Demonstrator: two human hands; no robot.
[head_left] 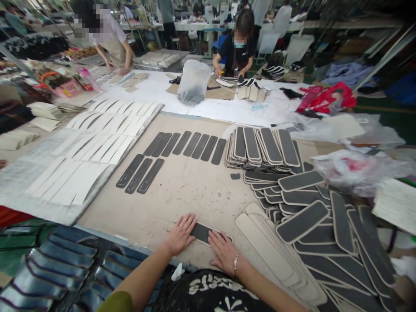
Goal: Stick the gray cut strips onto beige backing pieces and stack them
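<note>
A dark grey strip with rounded corners and a pale border (pixel 201 232) lies flat on the beige tabletop near the front edge. Across its left end my left hand (pixel 180 234) rests palm down, fingers stretched out. My right hand (pixel 224 252), a bracelet at its wrist, lies flat over the other end, hiding part of the strip. To the right, beige bordered pieces (pixel 273 247) fan out in an overlapping row. Beyond them, dark bordered strips (pixel 302 221) form a loose heap, and neater stacks (pixel 260 147) stand behind.
Several plain dark strips (pixel 185 143) lie in two rows farther up the table. Rows of white pieces (pixel 97 143) cover a board at left. A filled plastic bag (pixel 194 82) stands across the table, near two people working. Glossy dark pieces (pixel 61 264) sit below the front edge.
</note>
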